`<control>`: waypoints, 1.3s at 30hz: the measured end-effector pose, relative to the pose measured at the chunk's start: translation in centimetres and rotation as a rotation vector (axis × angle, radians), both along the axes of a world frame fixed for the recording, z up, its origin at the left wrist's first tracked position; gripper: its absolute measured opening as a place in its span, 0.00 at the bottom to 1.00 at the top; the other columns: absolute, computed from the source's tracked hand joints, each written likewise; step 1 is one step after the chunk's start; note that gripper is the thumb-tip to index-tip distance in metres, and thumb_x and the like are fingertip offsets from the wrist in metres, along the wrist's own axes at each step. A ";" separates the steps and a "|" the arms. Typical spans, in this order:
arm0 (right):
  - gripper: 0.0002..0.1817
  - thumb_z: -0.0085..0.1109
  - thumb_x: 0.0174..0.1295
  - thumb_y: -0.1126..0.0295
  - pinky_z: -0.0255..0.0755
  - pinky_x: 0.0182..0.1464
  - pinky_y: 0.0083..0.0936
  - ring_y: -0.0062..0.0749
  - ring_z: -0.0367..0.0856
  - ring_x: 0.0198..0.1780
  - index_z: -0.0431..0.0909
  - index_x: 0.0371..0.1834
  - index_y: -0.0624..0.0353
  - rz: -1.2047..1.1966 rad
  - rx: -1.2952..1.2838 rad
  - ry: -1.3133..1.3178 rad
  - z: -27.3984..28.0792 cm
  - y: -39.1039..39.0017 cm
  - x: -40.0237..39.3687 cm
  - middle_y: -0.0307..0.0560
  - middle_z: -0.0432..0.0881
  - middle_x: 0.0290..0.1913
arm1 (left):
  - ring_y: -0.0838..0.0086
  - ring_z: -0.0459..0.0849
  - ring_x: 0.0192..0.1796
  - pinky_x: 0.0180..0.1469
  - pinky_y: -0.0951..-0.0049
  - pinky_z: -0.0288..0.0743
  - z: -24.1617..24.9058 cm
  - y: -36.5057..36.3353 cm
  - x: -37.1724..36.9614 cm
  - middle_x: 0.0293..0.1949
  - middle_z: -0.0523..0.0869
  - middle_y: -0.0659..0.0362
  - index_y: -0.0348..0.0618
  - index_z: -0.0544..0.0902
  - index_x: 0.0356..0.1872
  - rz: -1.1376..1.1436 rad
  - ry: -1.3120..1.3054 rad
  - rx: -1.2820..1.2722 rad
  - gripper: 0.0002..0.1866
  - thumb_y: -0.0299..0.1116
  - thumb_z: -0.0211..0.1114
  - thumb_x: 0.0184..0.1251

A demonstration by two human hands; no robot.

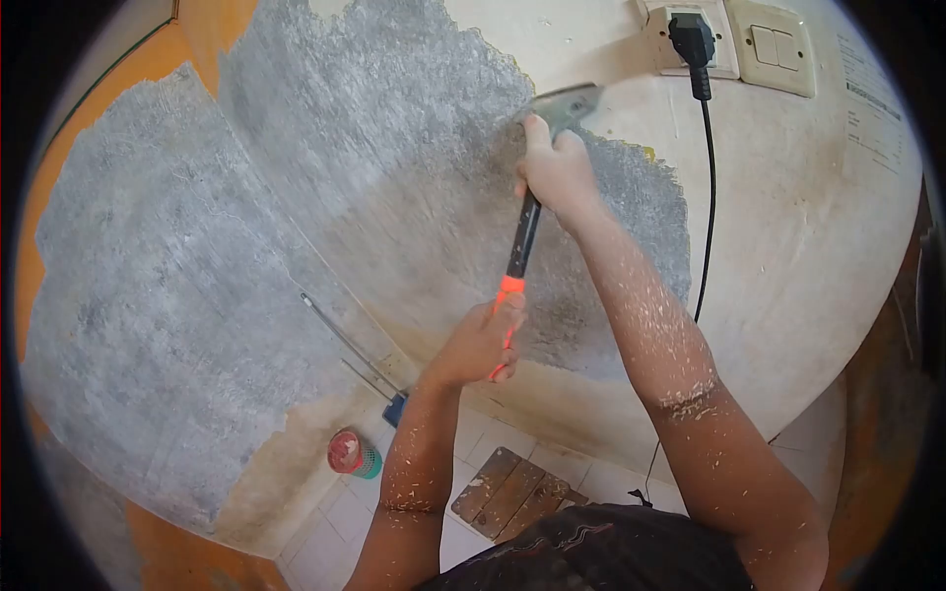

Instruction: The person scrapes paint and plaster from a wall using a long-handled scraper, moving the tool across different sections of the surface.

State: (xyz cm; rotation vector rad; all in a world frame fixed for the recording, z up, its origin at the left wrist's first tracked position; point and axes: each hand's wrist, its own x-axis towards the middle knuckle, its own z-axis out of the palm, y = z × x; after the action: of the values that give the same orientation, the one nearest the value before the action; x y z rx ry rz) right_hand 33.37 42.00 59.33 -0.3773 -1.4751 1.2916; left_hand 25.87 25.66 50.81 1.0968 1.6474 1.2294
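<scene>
A long-handled scraper (525, 231) with a black shaft, an orange grip and a wide metal head lies against the wall at upper centre. My left hand (485, 343) is closed round the orange grip at its lower end. Higher up, just below the metal head, my right hand (560, 172) is wrapped round the shaft, its thumb towards the head. The head touches or nearly touches the ragged edge between bare grey plaster (394, 128) and cream paint (631, 118). Pale flakes cover both forearms.
A black plug (692, 37) sits in the wall socket beside a light switch (777, 46); its cable (710, 197) hangs right of my right arm. Below are a red and green container (367, 459), a blue tool with metal rods (394, 409) and a wooden board (507, 490).
</scene>
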 end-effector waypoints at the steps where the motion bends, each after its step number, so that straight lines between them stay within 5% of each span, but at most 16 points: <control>1: 0.23 0.43 0.65 0.53 0.63 0.18 0.26 0.27 0.71 0.13 0.70 0.27 0.66 -0.005 -0.023 0.029 0.6 -0.2 -0.1 0.42 0.70 0.12 | 0.79 0.64 0.11 0.13 0.76 0.59 0.7 0.1 0.0 0.14 0.66 0.63 0.46 0.68 0.31 -0.022 -0.088 0.008 0.19 0.52 0.45 0.69; 7: 0.25 0.44 0.64 0.53 0.63 0.17 0.28 0.29 0.71 0.12 0.70 0.20 0.65 0.031 -0.072 0.038 -3.6 -0.1 1.0 0.43 0.70 0.12 | 0.79 0.65 0.10 0.12 0.77 0.59 -5.8 -0.1 2.0 0.12 0.65 0.64 0.44 0.67 0.28 0.007 -0.122 -0.017 0.21 0.52 0.46 0.69; 14: 0.23 0.42 0.65 0.52 0.64 0.18 0.25 0.26 0.72 0.14 0.70 0.26 0.65 0.039 0.000 -0.024 -1.9 0.4 0.2 0.42 0.71 0.15 | 0.81 0.64 0.12 0.15 0.77 0.61 -2.7 0.0 1.0 0.15 0.65 0.66 0.46 0.69 0.30 -0.032 -0.120 0.004 0.20 0.53 0.47 0.68; 16: 0.23 0.42 0.66 0.51 0.64 0.18 0.23 0.25 0.70 0.14 0.70 0.27 0.63 0.029 -0.032 0.002 -2.9 0.5 0.9 0.40 0.71 0.15 | 0.82 0.66 0.14 0.17 0.80 0.62 -4.6 -0.4 2.4 0.17 0.67 0.66 0.43 0.71 0.37 0.097 -0.010 0.055 0.17 0.47 0.56 0.65; 18: 0.21 0.42 0.66 0.49 0.62 0.16 0.20 0.22 0.66 0.12 0.67 0.26 0.56 0.293 -0.337 0.317 -7.1 0.6 2.5 0.35 0.66 0.14 | 0.82 0.69 0.18 0.20 0.81 0.64 -7.4 -1.5 3.8 0.20 0.69 0.66 0.41 0.67 0.49 0.046 0.347 0.303 0.21 0.38 0.64 0.59; 20: 0.21 0.42 0.66 0.49 0.63 0.16 0.20 0.23 0.64 0.12 0.66 0.27 0.56 0.324 -0.374 0.335 -9.1 -0.2 4.6 0.35 0.65 0.14 | 0.82 0.71 0.22 0.24 0.82 0.66 -10.3 -3.4 5.8 0.24 0.72 0.64 0.41 0.58 0.57 -0.041 0.118 0.548 0.32 0.29 0.66 0.53; 23: 0.20 0.43 0.66 0.49 0.64 0.17 0.20 0.23 0.63 0.12 0.66 0.28 0.55 0.339 -0.434 0.313 -10.4 0.1 5.6 0.35 0.64 0.15 | 0.82 0.73 0.27 0.28 0.79 0.68 -14.6 -3.3 6.9 0.29 0.75 0.60 0.40 0.50 0.61 -0.157 0.213 0.782 0.41 0.22 0.67 0.49; 25: 0.20 0.43 0.66 0.49 0.64 0.17 0.20 0.22 0.63 0.12 0.66 0.28 0.55 0.324 -0.454 0.268 -10.4 0.2 5.6 0.35 0.64 0.15 | 0.82 0.72 0.28 0.28 0.80 0.67 -14.4 -2.2 7.5 0.33 0.74 0.57 0.39 0.55 0.60 -0.151 0.196 0.858 0.37 0.21 0.66 0.49; 28: 0.20 0.42 0.66 0.48 0.61 0.15 0.17 0.20 0.64 0.12 0.65 0.30 0.54 0.325 -0.292 0.295 -7.7 1.1 5.7 0.34 0.65 0.13 | 0.83 0.71 0.24 0.27 0.82 0.66 -11.9 -0.8 7.3 0.23 0.75 0.62 0.33 0.73 0.45 0.128 0.459 0.858 0.17 0.23 0.63 0.53; 32: 0.21 0.42 0.66 0.48 0.60 0.17 0.16 0.19 0.63 0.12 0.64 0.28 0.54 0.245 -0.220 0.252 -7.3 1.7 5.1 0.34 0.64 0.13 | 0.84 0.69 0.22 0.26 0.83 0.64 -10.5 -0.9 7.1 0.22 0.74 0.63 0.30 0.72 0.48 0.209 0.523 0.735 0.17 0.25 0.59 0.57; 39: 0.23 0.42 0.66 0.48 0.63 0.18 0.20 0.21 0.67 0.13 0.65 0.22 0.57 0.297 -0.261 0.061 -10.7 1.5 7.5 0.35 0.66 0.13 | 0.84 0.70 0.19 0.22 0.82 0.64 -14.0 -1.8 10.1 0.19 0.76 0.62 0.31 0.75 0.50 0.004 0.480 0.678 0.16 0.23 0.57 0.60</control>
State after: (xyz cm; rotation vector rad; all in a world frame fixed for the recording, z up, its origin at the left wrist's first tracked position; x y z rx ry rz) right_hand 40.90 43.49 48.59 -0.2915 -1.3488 1.7267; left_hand 35.97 23.85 36.78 1.9221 1.5908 1.6811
